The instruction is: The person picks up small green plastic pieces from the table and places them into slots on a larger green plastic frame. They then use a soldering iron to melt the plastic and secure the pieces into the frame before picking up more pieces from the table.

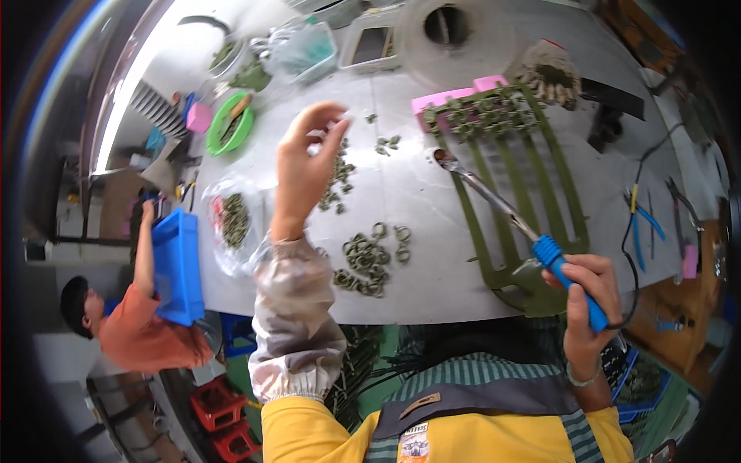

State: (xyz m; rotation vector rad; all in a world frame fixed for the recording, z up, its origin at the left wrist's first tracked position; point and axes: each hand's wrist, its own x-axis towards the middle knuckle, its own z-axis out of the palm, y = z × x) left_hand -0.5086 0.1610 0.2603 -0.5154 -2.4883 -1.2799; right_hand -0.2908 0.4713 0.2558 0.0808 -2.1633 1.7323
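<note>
My right hand (590, 297) is wrapped round the blue handle of a soldering iron (502, 204), whose black cord trails off to the right. The iron's brown tip is over the left edge of an olive-green slatted frame (529, 193). At the frame's far end, several small green pieces sit in rows beside a pink block (444, 99). My left hand (305, 158) is raised over the table, with thumb and fingertips pinched together. Whether anything small is between them cannot be made out. Loose green bits (340, 181) lie beneath it, and a pile of green rings (364, 261) lies nearer me.
A clear bag of green bits (234, 220) and a green bowl (230, 123) stand left. Clear tubs (305, 54) line the back, near a work glove (549, 73). Pliers (639, 224) lie right. A person in orange (158, 332) is beside a blue crate (177, 266).
</note>
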